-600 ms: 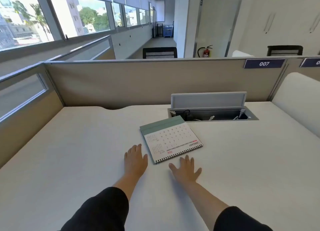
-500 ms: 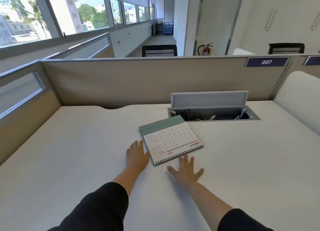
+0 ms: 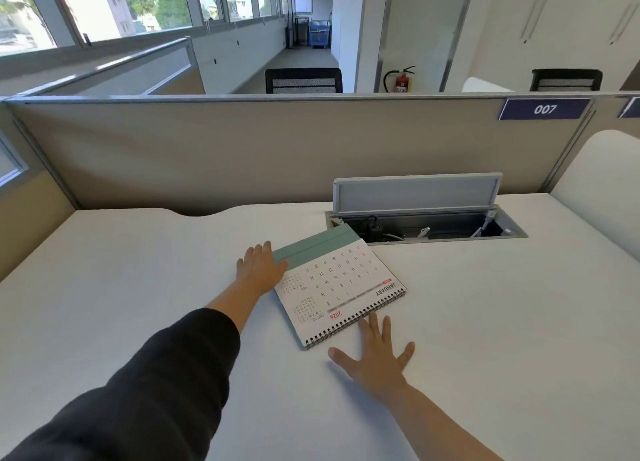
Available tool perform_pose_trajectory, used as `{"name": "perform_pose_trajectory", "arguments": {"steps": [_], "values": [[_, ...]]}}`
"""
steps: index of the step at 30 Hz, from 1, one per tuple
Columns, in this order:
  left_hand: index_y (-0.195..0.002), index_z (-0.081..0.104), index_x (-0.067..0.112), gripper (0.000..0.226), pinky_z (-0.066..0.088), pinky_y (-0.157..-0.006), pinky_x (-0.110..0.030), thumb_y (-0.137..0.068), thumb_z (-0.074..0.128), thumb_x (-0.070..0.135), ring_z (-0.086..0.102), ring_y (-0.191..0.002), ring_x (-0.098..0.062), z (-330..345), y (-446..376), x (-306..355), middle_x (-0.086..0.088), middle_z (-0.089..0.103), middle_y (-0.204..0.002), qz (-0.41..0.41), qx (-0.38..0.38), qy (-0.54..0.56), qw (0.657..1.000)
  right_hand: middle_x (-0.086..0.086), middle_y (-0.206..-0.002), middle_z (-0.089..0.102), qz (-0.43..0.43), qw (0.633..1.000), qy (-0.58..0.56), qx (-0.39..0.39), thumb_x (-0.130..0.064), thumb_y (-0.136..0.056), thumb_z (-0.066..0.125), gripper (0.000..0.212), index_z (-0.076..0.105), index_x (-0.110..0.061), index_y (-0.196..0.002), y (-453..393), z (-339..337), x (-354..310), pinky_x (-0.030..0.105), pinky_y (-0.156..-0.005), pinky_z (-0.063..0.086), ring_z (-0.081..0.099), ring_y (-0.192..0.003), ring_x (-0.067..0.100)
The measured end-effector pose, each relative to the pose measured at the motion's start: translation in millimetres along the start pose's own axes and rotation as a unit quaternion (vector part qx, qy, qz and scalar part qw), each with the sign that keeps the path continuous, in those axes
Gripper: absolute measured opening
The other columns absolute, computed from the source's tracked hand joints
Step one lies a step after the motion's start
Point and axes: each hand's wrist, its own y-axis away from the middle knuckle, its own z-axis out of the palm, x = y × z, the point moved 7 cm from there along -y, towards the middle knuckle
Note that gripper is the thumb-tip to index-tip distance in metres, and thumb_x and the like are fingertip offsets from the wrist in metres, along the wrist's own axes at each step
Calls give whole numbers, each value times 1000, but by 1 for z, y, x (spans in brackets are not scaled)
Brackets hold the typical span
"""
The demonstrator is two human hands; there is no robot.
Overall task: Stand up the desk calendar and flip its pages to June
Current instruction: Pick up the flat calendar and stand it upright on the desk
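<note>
Two hands frame the desk calendar (image 3: 337,289), which lies flat on the white worktop (image 3: 138,270), a little back from the middle and just in front of the open cable tray (image 3: 512,233) at the rear edge. Its long axis, the black wire spine, runs on a slant: the near-left end points toward the person, the far-right end toward the right edge of the worktop. That spine is the side nearest the person, so the January page reads upside down from here, and the green base flap sits at the far side, its corner just beside the tray.

The left hand (image 3: 259,270) is at the calendar's far-left corner, fingers loosely curled with the thumb over the edge of the green flap; it touches the flap, but whether it has actually pinched it I cannot tell. The right hand (image 3: 375,355) lies spread flat on the worktop, holding nothing, its longest fingertips just reaching the spine near the middle.

To my eye the task has barely begun: the calendar is not yet stood up and shows January. The left hand is the one placed to lift, since the flap it touches is the foot that must fold out, while the right is well set to steady or raise the spine. Because the calendar faces away, it will likely need turning as it rises
</note>
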Motion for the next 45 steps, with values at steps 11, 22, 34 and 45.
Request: {"name": "perform_pose_trajectory", "arguments": {"steps": [11,22,34,45], "values": [[-119,48,6,57,40,-88,-40,-86,40,51,44,-112,-32,26,-8,-9,-17,52,-120,-59,-16,45,997,0,-158,-14,16,998,-58,19,-77,-67,46,112,-5,-17,-147,-5,-4,2,57,-107,-20,-21,-142,12],[-89,55,13,43,40,-55,-25,-77,55,54,57,-73,-19,12,27,-9,-2,60,-80,-37,-71,98,992,3,-158,-12,30,993,-116,18,-67,-76,48,105,-7,-12,-147,-2,-11,3,51,-108,-21,-19,-143,13],[-87,49,12,30,41,-58,-28,-89,40,41,56,-73,-21,27,92,-3,-5,60,-84,-40,-40,143,988,1,-159,3,37,971,-234,29,-43,-90,46,55,30,-22,-138,6,-28,-2,44,-111,-20,-9,-145,10],[-125,-16,63,95,40,-78,-8,-69,52,27,49,-105,1,44,177,-1,25,40,-124,75,-213,303,926,0,-159,1,31,958,-285,7,-37,-94,41,63,14,-15,-146,27,-40,-3,37,-115,-15,-12,-145,15]]}}
